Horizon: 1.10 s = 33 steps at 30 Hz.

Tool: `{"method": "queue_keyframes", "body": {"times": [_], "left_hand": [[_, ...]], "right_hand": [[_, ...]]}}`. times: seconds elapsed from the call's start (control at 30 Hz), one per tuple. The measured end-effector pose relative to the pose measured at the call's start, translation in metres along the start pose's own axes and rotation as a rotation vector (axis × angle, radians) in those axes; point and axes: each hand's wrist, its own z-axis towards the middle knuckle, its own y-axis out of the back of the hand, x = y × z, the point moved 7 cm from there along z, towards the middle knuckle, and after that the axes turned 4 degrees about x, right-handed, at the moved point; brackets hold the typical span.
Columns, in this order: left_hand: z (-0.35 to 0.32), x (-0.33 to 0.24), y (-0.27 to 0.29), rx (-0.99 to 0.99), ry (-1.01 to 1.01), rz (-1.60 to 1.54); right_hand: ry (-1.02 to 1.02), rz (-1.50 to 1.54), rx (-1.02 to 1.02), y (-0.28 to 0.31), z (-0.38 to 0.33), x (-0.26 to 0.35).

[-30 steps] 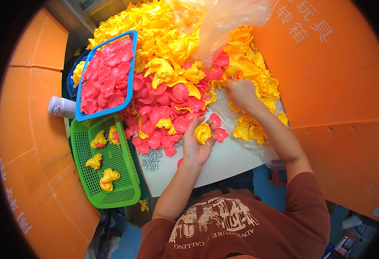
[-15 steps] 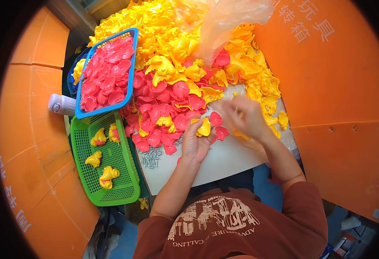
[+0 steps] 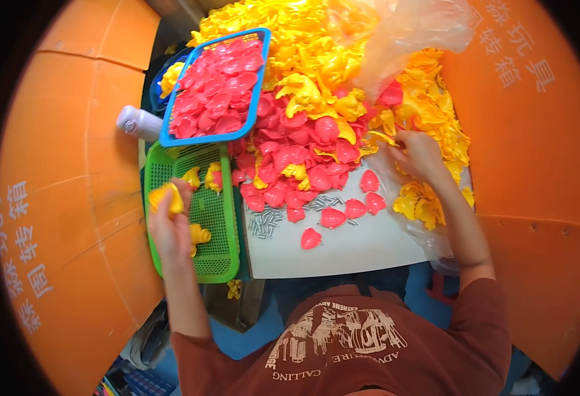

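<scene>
1. Left hand (image 3: 170, 228), frame left, pinched a yellow piece (image 3: 176, 200) over the green basket (image 3: 229, 228).
2. Right hand (image 3: 419, 156), right of centre, was beside a yellow shell (image 3: 382, 136); I couldn't tell its grip.

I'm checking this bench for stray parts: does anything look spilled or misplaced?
Yes: metal pins lie loose on the white tabletop, and a yellow piece sits off it, past the near end of the green basket, away from the yellow pile.
</scene>
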Motion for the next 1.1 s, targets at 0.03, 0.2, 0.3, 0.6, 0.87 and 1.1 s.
{"method": "queue_keyframes", "body": {"times": [0.03, 0.2, 0.3, 0.6, 0.87, 1.1], "left_hand": [[0.029, -0.019, 0.035, -0.045, -0.103, 0.088], [0.142, -0.068, 0.121, -0.323, -0.484, 0.482], [0.167, -0.075, 0.102, -0.287, -0.644, 0.697], [0.17, -0.097, -0.031, -0.041, -1.061, 1.63], [0.164, -0.1, -0.074, 0.03, -1.055, 1.84], [-0.014, -0.029, -0.147, 0.636, -0.974, 1.297]], "right_hand": [[0.008, -0.007, -0.003, 0.002, -0.002, 0.002], [0.102, 0.104, -0.102, 0.012, -0.022, 0.015], [0.155, 0.181, -0.224, 0.023, -0.04, 0.017], [0.182, 0.317, -0.173, 0.024, -0.084, 0.018], [0.188, 0.336, -0.222, 0.029, -0.092, 0.028], [0.32, 0.213, -0.261, -0.006, -0.09, 0.044]]}}
